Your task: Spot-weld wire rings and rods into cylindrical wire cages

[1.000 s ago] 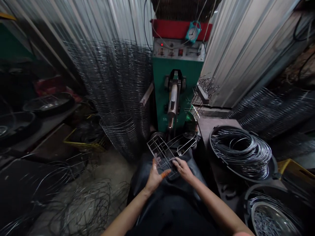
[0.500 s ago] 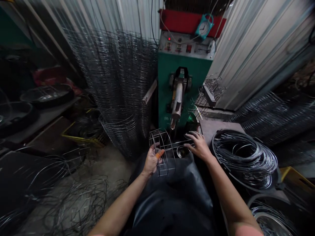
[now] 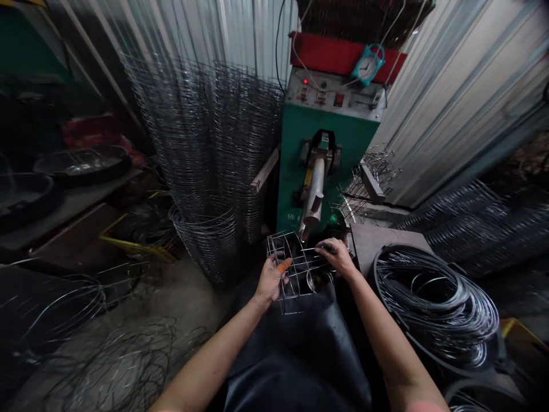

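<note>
My left hand [image 3: 270, 278] is closed around a small curved wire frame [image 3: 295, 273]. An orange cover wraps its thumb, which presses on the wires. My right hand [image 3: 338, 257] is to the right of the frame, thumb and fingers pinched together at a thin metal wire [image 3: 309, 250] that reaches toward the frame. Whether this wire is joined to the frame I cannot tell. Just above the frame is the tip of the metal arm [image 3: 315, 194] of a green spot welder [image 3: 295, 129]. A dark apron [image 3: 291, 355] covers my lap below.
Tall stacks of wire baskets [image 3: 189, 131] stand left of the machine. At right, a round tub [image 3: 377, 274] holds coiled wire rings [image 3: 463, 297]. Loose wire rings [image 3: 128, 355] lie on the floor at left. A turquoise clock [image 3: 368, 66] hangs on the machine.
My right hand has moved left and its spread fingers have closed at the wire. My left hand still holds the wire frame. The view has shifted slightly.
</note>
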`<state>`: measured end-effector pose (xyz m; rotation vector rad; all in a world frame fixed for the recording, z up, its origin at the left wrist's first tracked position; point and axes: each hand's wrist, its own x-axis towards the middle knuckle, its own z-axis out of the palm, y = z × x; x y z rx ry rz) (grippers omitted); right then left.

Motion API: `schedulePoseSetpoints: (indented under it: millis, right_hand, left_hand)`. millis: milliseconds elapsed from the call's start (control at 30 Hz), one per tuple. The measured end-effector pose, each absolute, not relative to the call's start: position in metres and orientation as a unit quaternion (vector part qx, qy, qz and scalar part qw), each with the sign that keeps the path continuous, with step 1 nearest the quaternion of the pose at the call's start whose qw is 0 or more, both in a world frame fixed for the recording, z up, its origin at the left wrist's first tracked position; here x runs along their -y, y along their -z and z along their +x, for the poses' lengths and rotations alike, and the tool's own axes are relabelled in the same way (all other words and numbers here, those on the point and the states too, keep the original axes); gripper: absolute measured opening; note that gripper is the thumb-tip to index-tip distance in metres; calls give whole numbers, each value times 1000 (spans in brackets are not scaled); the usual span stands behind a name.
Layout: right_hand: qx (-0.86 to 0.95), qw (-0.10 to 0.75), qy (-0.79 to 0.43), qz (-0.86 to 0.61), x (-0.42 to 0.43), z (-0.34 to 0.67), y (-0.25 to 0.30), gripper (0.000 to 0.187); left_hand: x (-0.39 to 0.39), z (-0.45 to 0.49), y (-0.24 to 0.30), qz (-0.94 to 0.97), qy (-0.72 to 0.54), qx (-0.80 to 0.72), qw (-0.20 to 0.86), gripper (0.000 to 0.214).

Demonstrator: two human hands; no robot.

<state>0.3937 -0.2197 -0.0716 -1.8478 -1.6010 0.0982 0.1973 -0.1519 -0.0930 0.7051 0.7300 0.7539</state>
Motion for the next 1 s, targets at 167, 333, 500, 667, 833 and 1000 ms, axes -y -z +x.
schedulePoseSetpoints:
  millis: [167, 333, 500, 667, 833, 1000]
  right_hand:
    - [617, 341, -34, -708, 213, 403, 73, 24]
    - [620, 348, -40, -702, 207, 410, 75, 26]
    - [617, 352, -43, -703, 199, 418, 78, 25]
    - [611, 350, -49, -709, 192, 421, 78, 21]
    - [602, 368, -49, -707, 199, 424, 81, 24]
    - [552, 399, -18, -732, 227, 440, 93, 34]
  left_hand:
    - [145, 205, 95, 322, -354, -349, 806, 57]
    - [139, 210, 98, 322, -353, -346, 807, 58]
    - [133, 215, 95, 308, -346, -345, 816, 57]
    - [128, 218, 94, 299, -338, -355, 819, 57]
    - [125, 219, 94, 292, -333, -362, 820, 57]
    - [126, 219, 94, 295, -345, -343, 822, 56]
